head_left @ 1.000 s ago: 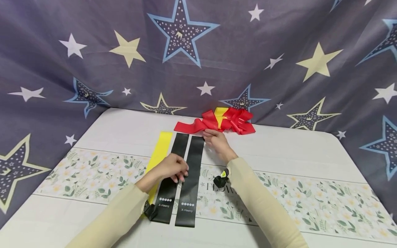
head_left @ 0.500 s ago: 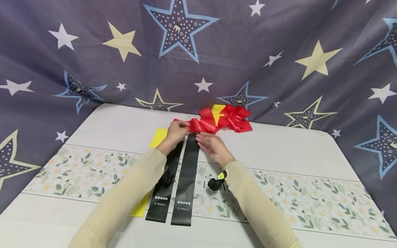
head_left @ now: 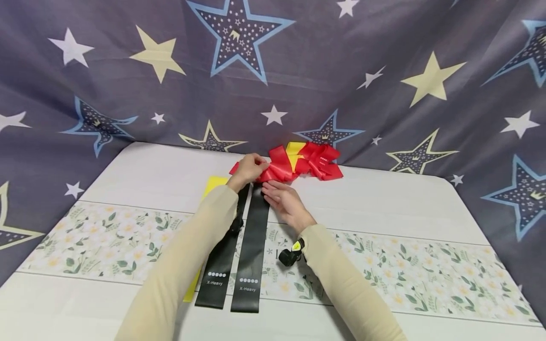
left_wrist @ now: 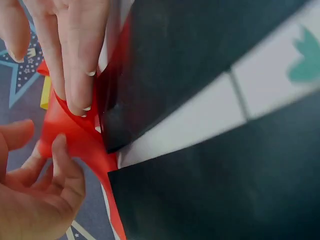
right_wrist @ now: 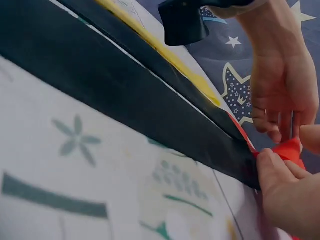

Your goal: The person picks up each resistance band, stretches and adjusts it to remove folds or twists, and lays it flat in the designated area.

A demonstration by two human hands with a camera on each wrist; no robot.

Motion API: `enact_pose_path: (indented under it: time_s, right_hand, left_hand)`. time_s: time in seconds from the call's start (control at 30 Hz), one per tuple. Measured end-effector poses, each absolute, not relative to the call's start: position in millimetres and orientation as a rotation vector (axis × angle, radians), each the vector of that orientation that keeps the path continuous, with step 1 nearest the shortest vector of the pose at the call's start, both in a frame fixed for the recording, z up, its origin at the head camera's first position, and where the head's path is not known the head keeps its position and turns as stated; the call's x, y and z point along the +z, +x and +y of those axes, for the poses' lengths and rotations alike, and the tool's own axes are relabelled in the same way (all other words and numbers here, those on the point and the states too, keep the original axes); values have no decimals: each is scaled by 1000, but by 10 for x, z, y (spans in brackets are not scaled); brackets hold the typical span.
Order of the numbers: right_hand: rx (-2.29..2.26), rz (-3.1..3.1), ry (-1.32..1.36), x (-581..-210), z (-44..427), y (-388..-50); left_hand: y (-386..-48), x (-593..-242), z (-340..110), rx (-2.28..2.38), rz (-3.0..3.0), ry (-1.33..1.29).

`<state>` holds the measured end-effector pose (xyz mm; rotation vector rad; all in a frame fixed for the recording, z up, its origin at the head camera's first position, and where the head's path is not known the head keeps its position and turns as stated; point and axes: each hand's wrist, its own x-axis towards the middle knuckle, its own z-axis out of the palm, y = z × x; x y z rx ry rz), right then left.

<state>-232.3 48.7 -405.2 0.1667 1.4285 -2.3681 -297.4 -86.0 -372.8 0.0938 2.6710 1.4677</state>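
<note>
Two hands at work on a red band [head_left: 279,166] near the far edge of a white worktop [head_left: 367,199]. Head view: the red band lies heaped in loose folds, with a yellow strip [head_left: 293,154] among them, just in front of a star-patterned curtain [head_left: 341,71]. The left hand [head_left: 249,169] reaches in from above, its thumb and fingers brought together on the red band. The right hand [head_left: 286,202] stands just beside it, its fingers nearly straight and their tips at the far end of the right black band [head_left: 251,237]. To the left, and roughly parallel, lie the left black band [head_left: 219,260] and a yellow band [head_left: 215,182], the latter partly hidden by the left sleeve [head_left: 187,237]. Both black bands bear the print "X-Heavy" near their near ends, a detail shown in this view alone. Left wrist view: the red band passes between the fingers of the left-hand grip; the right hand's straight fingers touch it, their thumb set apart. A narrow wedge of worktop separates the two black bands, and red runs along their far ends. Right wrist view: the left hand's palm side appears, otherwise turned from sight, with a black wrist camera [right_wrist: 182,24] above the bands. A small piece of red shows between the two hands; whether the right thumb presses it cannot be told.
</note>
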Motion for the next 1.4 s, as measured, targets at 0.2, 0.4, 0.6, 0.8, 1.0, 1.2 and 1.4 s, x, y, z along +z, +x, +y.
enact_pose_path:
  time_s: [0.2, 0.4, 0.6, 0.8, 1.0, 1.2, 1.4]
  right_hand:
    - [-2412, 1467, 90, -4041, 515, -2316]
    - [-2453, 1446, 2, -3986, 565, -2322]
    - [-2501, 1420, 18, -3916, 650, -2343]
    - [-2562, 1394, 17, -3879, 796, -2372]
    - [-2627, 1384, -6, -3788, 947, -2383]
    - [-2643, 1410, 0, -3672, 1072, -2375]
    - [-2591, 1492, 9, -3634, 1162, -2332]
  left_hand:
    - [-3003, -3661, -830, 1553, 2742, 147]
    - [-3004, -3530, -756, 1628, 2806, 273]
    - [-3005, -3433, -689, 1727, 2778, 427]
    - [-2967, -3356, -615, 1835, 2672, 501]
    - [-2899, -3304, -537, 1926, 2599, 485]
    - [-2808, -3359, -478, 1955, 2547, 447]
    - [-2727, -3473, -450, 1988, 2488, 477]
